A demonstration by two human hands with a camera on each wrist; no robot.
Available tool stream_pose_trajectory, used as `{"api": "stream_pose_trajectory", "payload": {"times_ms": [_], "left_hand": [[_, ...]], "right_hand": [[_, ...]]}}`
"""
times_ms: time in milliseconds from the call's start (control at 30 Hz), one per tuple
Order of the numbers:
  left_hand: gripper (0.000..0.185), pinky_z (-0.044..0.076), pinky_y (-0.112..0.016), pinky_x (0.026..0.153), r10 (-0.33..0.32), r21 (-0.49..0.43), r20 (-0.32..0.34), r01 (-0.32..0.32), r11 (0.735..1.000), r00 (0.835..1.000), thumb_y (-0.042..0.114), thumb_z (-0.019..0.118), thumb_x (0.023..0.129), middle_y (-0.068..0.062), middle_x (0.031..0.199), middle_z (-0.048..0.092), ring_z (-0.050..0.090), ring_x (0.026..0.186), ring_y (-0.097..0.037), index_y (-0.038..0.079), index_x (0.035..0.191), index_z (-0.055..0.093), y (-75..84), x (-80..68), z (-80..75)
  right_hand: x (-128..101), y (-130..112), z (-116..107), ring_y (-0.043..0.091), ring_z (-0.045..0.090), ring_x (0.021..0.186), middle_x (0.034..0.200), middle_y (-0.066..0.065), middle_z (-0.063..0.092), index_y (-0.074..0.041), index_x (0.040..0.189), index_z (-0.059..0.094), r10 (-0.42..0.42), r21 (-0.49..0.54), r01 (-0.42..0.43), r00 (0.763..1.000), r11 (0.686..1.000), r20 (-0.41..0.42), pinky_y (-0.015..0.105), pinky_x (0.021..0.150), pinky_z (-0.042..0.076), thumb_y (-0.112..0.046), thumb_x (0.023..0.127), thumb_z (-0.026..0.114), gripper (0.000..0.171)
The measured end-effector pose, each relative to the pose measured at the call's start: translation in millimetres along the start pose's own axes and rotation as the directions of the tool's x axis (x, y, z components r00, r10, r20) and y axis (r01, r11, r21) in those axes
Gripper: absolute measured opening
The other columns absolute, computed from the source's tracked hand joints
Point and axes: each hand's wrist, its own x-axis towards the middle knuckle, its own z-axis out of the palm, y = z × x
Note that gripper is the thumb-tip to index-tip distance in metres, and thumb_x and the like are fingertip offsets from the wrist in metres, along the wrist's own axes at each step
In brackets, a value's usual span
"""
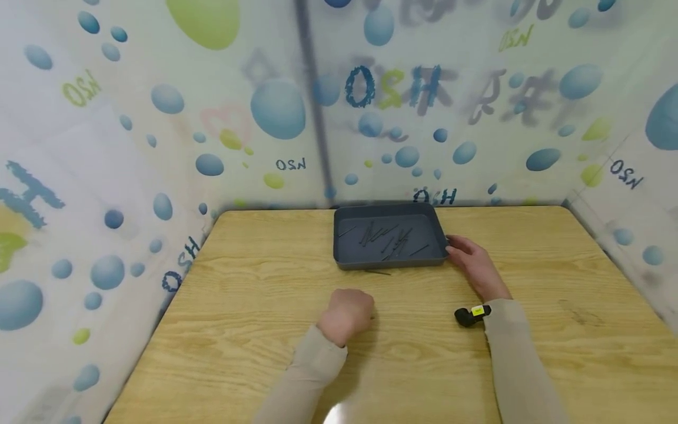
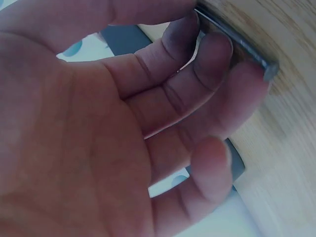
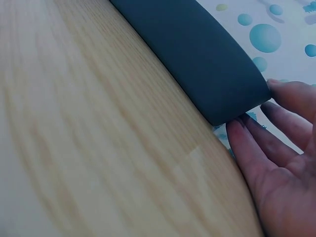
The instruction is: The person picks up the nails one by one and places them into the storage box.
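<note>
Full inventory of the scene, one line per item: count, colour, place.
tray: 1, dark grey, far middle of the table, right hand at its right corner.
thin rods in the tray: several, dark, scattered on the tray floor; exact count unclear.
rod on the table: 1, dark, lying just in front of the tray's near wall.
table: 1, light wood grain, fills the lower half of the head view.
backdrop sheets: white with blue and green bubbles and lettering, behind and to both sides of the table.
wrist camera: 1, black with a yellow tag, on the right wrist.
left hand: 1, fingers curled, pinching a dark rod against the table.
right hand: 1, fingers straight, touching the tray's right corner.
</note>
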Motion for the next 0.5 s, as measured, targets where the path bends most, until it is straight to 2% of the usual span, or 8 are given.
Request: {"api": "stream_pose_trajectory", "payload": {"times_ms": [100,233,500], "left_hand": [[0.019,0.041,-0.031,0.051,0.003,-0.007,-0.011,-0.003,1.0,1.0,0.018,0.057,0.083,0.003,0.06,0.052,0.048,0.055,-0.011,0.018,0.064,0.058,-0.6,1.0,1.4],[0.007,0.044,-0.033,0.053,0.006,-0.003,-0.037,-0.006,1.0,0.999,0.018,0.058,0.082,0.001,0.067,0.057,0.054,0.061,-0.014,0.016,0.077,0.062,0.2,3.9,3.5],[0.005,0.045,-0.033,0.055,0.005,0.002,-0.04,-0.005,1.0,0.999,0.019,0.059,0.082,0.002,0.073,0.059,0.056,0.067,-0.014,0.017,0.084,0.063,2.9,8.5,5.7]], "right_hand": [[0.9,-0.5,1.0,0.023,0.036,0.124,0.14,0.015,0.031,-0.009,0.137,0.035,0.005,0.077,-0.005,1.0,0.997,0.006,0.022,0.09,0.039,-0.032,0.089,0.054,0.057],[0.3,-0.1,0.9,0.025,0.032,0.127,0.141,0.016,0.026,-0.006,0.138,0.031,0.002,0.151,-0.005,1.0,0.988,0.02,0.022,0.092,0.037,-0.029,0.089,0.055,0.06],[0.3,0.2,2.2,0.026,0.03,0.127,0.142,0.016,0.025,-0.006,0.138,0.032,-0.006,0.16,0.004,1.0,0.987,0.014,0.023,0.092,0.037,-0.03,0.089,0.054,0.059]]}}
